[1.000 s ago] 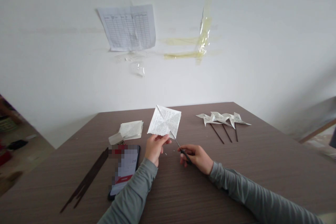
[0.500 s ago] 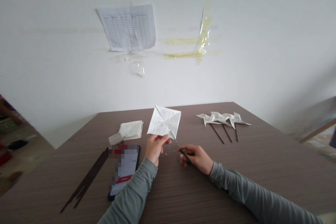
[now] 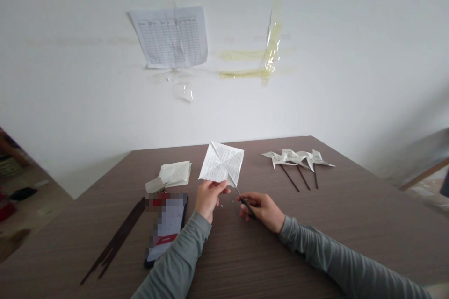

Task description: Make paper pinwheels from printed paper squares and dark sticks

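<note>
Left hand [image 3: 207, 196] pinches the paper [image 3: 221, 163] by its bottom edge, upright above the fingertips [image 3: 222, 188], so its corner meets the scissors [image 3: 240, 195]; right hand [image 3: 262, 209] closed round their handles

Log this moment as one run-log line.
left hand: holds paper square | right hand: scissors at its lower edge | nearby: pinwheels, sticks, phone, paper stack

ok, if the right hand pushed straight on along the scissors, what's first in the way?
The paper square the left hand holds up. The right hand aims the scissors up-left, tips seemingly at its lower edge; depth isn't certain.
</note>
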A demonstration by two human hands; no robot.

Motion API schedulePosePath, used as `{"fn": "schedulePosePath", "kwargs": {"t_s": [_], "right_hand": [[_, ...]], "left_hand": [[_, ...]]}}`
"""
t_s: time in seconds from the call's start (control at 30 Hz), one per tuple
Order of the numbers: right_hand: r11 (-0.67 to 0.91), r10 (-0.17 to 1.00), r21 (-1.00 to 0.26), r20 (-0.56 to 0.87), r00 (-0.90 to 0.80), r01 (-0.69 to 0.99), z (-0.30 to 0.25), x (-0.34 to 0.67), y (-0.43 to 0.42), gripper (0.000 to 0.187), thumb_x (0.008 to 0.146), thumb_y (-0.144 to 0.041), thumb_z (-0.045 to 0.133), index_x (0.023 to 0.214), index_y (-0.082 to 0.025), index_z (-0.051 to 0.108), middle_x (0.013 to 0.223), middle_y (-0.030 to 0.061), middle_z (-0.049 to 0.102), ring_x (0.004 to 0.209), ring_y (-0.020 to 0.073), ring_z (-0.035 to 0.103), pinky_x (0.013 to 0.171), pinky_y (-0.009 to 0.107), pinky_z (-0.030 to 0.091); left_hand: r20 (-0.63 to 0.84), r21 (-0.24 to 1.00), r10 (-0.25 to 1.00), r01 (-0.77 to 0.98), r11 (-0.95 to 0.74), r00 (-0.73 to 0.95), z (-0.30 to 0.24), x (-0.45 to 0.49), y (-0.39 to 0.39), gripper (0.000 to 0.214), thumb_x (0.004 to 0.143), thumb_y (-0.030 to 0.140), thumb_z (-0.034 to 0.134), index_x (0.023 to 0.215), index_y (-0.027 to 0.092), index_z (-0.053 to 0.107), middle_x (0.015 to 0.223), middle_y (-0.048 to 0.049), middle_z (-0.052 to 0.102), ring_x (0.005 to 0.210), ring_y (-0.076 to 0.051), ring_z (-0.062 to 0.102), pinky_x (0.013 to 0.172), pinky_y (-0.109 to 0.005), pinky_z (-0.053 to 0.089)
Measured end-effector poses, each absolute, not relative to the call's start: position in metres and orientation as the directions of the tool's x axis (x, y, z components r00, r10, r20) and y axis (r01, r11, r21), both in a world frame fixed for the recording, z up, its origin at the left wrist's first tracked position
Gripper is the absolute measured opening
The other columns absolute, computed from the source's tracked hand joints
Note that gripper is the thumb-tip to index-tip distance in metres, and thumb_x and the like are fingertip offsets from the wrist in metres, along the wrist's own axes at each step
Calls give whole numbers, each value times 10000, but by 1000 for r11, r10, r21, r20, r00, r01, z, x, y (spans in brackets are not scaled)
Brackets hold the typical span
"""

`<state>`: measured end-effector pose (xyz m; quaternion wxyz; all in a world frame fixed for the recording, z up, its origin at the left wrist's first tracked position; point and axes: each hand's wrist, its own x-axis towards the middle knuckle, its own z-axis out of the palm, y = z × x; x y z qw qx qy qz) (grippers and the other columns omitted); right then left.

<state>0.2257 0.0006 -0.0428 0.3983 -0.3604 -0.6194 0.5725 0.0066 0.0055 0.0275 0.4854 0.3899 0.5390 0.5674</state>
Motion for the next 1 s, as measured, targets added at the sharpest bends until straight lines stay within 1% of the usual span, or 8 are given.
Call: {"fn": "schedulePosePath", "kwargs": {"t_s": [0.13,0.27,0.33,0.43,0.53,0.63,0.8,1.0], "right_hand": [[75,901,-997,71,-429,-7,-44,226,2,800,845,-898,1088,1198,-202,914,843,48,881,684,223,758,758,403,668],[86,904,-996,84,-419,-15,-42,226,0,726,917,-824,1065,1198,-172,915,851,70,875,699,229,758,761,404,667],[83,905,-996,83,-416,-18,-41,225,-1,733,906,-822,1069,1200,-169,916,848,70,877,696,231,757,758,405,671],[74,906,-997,74,-416,-16,-39,225,-1,772,849,-850,1091,1187,-181,910,828,48,877,673,223,748,743,401,677],[75,905,-997,76,-418,-19,-39,225,0,754,838,-849,1101,1162,-195,916,824,49,882,665,222,742,730,400,663],[76,904,-997,78,-421,-21,-40,225,1,729,850,-846,1100,1151,-205,923,835,58,890,670,224,743,730,401,648],[66,909,-998,69,-412,-22,-40,224,1,788,813,-868,1114,1172,-196,914,843,59,890,678,219,746,756,398,649],[71,917,-997,78,-392,-33,-40,224,-1,731,833,-833,1122,1167,-212,930,849,79,903,675,252,775,734,413,652]], "left_hand": [[-87,990,970,-130,59,-226,28,7,5,196,859,111,983,822,182,804,813,-42,899,674,-197,890,416,-176,306],[-90,990,969,-130,62,-229,29,7,5,193,858,114,987,836,184,808,826,-41,907,670,-193,887,417,-177,305],[-89,990,969,-128,61,-229,28,7,5,209,846,132,1009,840,186,807,830,-39,907,675,-195,889,420,-176,308],[-88,990,970,-125,60,-228,28,7,5,227,834,161,1029,841,187,804,830,-40,908,688,-202,895,423,-174,319],[-88,991,970,-121,62,-226,28,7,6,237,830,170,1038,842,189,802,828,-40,908,693,-207,900,421,-173,316],[-89,991,970,-116,64,-225,29,7,5,236,843,152,1027,824,187,795,826,-43,906,680,-202,896,418,-175,306],[-97,991,971,-114,73,-217,32,8,4,234,865,114,1007,810,188,791,816,-39,902,651,-191,885,408,-176,302],[-108,990,972,-109,87,-207,34,9,2,255,894,75,1000,816,191,786,811,-32,901,649,-179,886,399,-162,312]]}}
